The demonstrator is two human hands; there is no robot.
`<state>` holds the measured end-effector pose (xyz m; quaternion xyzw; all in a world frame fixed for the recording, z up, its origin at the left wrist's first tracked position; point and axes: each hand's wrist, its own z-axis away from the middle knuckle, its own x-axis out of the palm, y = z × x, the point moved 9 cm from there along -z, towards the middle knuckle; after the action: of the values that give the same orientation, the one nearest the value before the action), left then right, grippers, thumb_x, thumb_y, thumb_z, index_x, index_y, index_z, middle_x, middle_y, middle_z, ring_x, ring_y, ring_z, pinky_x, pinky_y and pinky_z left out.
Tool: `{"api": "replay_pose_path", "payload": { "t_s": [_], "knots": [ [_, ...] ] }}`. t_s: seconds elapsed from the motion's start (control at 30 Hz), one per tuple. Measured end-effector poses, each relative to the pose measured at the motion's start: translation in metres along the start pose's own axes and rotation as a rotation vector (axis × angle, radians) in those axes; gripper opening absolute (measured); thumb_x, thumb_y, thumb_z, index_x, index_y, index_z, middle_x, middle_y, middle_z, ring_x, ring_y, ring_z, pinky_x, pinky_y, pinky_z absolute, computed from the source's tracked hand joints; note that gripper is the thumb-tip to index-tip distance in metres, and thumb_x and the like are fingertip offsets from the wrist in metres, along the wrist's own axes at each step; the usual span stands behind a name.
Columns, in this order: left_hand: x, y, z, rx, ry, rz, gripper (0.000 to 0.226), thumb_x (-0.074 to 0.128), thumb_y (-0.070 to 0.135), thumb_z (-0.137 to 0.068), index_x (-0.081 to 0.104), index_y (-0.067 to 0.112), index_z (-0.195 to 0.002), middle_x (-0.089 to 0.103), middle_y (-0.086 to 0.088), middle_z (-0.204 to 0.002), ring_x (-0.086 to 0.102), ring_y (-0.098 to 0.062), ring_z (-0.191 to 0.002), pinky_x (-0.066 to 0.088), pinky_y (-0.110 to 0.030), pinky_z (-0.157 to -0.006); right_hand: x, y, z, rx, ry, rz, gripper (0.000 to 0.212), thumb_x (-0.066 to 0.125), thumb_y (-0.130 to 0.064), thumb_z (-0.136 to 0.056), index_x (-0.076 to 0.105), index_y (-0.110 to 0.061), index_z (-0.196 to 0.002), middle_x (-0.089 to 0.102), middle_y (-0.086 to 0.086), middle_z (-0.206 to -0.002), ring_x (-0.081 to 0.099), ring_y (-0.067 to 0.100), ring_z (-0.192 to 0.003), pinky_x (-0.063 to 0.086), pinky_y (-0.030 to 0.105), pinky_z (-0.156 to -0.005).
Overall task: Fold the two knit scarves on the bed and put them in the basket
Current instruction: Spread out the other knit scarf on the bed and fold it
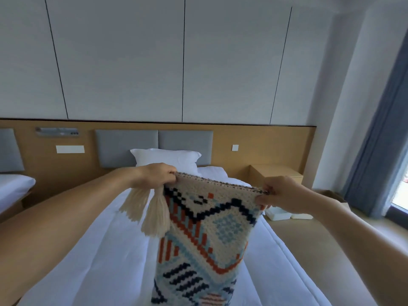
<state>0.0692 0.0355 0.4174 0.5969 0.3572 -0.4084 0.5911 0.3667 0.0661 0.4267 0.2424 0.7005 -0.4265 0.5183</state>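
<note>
patterned knit scarf hanging, top corners pinched by both hands' fingers

One scarf, two hands, two tassels, one pillow.

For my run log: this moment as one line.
scarf: held up over bed | left hand: pinches top corner | right hand: pinches top corner

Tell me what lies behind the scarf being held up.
Behind the scarf the white bed runs back to a pillow; the bedding directly behind it is covered.
</note>
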Motion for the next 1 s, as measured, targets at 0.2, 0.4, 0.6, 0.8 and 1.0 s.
{"api": "replay_pose_path", "payload": {
  "t_s": [0.2, 0.4, 0.6, 0.8, 1.0],
  "knots": [
    [-0.010, 0.044, -0.047, 0.047, -0.004, -0.286, 0.023, 0.044, 0.016, -0.097, 0.048, 0.022, -0.075, 0.054, 0.003, -0.079, 0.054, -0.017, -0.073, 0.042, -0.032, -0.066, -0.015, 0.042, 0.007, -0.047, -0.012, -0.179, 0.023, 0.071, -0.018, -0.086, 0.051, -0.024, -0.093, 0.075, -0.002, -0.073, 0.068, 0.011, -0.060, 0.053, 0.030, -0.065],
    [-0.006, 0.143, -0.120, 0.165, 0.121, -0.514, 0.025, 0.040, 0.012, -0.095, 0.045, 0.031, -0.079, 0.056, 0.003, -0.084, 0.057, -0.023, -0.081, 0.045, -0.037, -0.069, -0.058, 0.129, 0.018, 0.126, 0.129, -0.136, 0.011, 0.070, -0.024, -0.084, 0.071, -0.015, -0.091, 0.067, -0.012, -0.058, 0.057, -0.003, -0.051, 0.039, 0.011, -0.050],
    [0.002, 0.255, -0.184, 0.329, 0.326, -0.532, 0.017, 0.044, 0.014, -0.094, 0.059, 0.020, -0.091, 0.065, 0.000, -0.093, 0.059, -0.022, -0.081, 0.047, -0.035, -0.067, -0.114, 0.212, 0.054, 0.349, 0.459, -0.520, 0.017, 0.068, -0.015, -0.087, 0.057, -0.002, -0.091, 0.070, 0.016, -0.084, 0.060, 0.025, -0.062, 0.051, 0.033, -0.053],
    [-0.007, 0.324, -0.213, 0.468, 0.490, -0.559, 0.019, 0.045, 0.018, -0.091, 0.062, 0.027, -0.094, 0.067, 0.005, -0.096, 0.061, -0.022, -0.084, 0.045, -0.033, -0.069, -0.175, 0.227, 0.103, 0.311, 0.750, -0.672, 0.015, 0.071, -0.006, -0.084, 0.056, -0.007, -0.087, 0.068, 0.019, -0.091, 0.070, 0.038, -0.080, 0.060, 0.053, -0.066],
    [0.021, 0.321, -0.189, 0.651, 0.530, -0.538, 0.022, 0.047, 0.018, -0.091, 0.066, 0.027, -0.098, 0.070, 0.007, -0.098, 0.064, -0.024, -0.085, 0.039, -0.032, -0.075, -0.164, 0.192, 0.128, 0.280, 0.688, -0.418, 0.022, 0.080, -0.009, -0.074, 0.059, -0.010, -0.078, 0.071, 0.007, -0.069, 0.069, 0.021, -0.059, 0.059, 0.039, -0.056]
  ]
}}
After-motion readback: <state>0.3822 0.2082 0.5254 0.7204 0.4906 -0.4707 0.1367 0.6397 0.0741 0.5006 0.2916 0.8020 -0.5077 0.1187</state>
